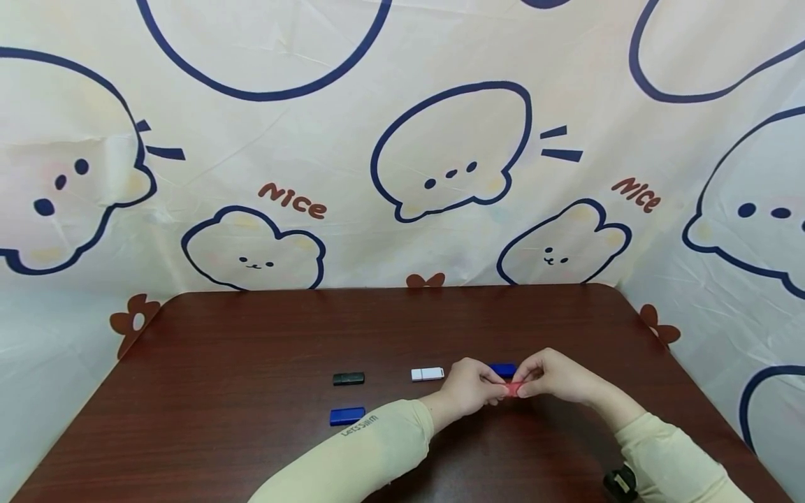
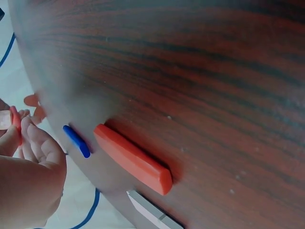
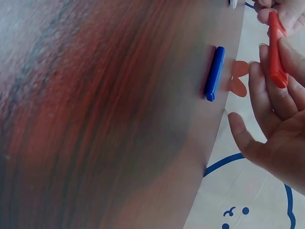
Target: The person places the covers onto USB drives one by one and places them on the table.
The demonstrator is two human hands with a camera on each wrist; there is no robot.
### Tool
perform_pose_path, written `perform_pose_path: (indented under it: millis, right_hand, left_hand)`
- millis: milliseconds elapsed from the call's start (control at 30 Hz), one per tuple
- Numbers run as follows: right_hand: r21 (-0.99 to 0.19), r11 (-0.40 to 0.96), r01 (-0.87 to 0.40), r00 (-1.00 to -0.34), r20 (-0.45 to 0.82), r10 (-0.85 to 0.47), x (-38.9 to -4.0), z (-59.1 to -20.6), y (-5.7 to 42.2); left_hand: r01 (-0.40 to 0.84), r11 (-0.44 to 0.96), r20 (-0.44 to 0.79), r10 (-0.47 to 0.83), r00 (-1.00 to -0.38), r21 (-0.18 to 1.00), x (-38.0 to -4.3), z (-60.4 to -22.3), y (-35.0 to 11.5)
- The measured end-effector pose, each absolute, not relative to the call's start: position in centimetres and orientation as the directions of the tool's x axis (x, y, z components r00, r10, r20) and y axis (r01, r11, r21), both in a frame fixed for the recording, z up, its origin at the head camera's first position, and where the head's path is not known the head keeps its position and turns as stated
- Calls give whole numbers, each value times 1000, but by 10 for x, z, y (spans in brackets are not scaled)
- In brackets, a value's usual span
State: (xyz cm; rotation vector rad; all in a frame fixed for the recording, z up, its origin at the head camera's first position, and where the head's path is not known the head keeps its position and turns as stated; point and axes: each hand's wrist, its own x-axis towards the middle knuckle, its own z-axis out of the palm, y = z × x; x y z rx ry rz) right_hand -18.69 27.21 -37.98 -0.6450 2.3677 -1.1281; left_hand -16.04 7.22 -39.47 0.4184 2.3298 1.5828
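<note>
Both hands meet over the right part of the table around a red USB stick (image 3: pixel 276 52). My left hand (image 1: pixel 468 385) pinches one end of it between thumb and fingers. From the other side, my right hand (image 1: pixel 556 377) pinches the opposite end, its remaining fingers spread loosely in the right wrist view. Just behind the hands lies a blue USB stick (image 1: pixel 503 370). A second red USB stick (image 2: pixel 133 160) rests on the table in the left wrist view; in the head view the left hand and arm hide it.
Left of the hands lies a white USB stick (image 1: pixel 428 374), and farther left a black one (image 1: pixel 349 378). Another blue USB stick (image 1: pixel 347 416) is partly covered by the left sleeve. A printed cloth (image 1: pixel 339 140) hangs behind the brown table (image 1: pixel 251 335).
</note>
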Motion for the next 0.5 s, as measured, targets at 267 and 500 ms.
perform_pose_path:
  millis: [267, 500]
  right_hand:
    - [-803, 557, -213, -801, -183, -570, -188, -379, 269]
    - [-805, 550, -223, -801, -170, -574, -188, -380, 269]
  left_hand:
    - [72, 348, -74, 390, -918, 935, -163, -396, 71]
    - [80, 362, -73, 390, -918, 929, -164, -396, 70]
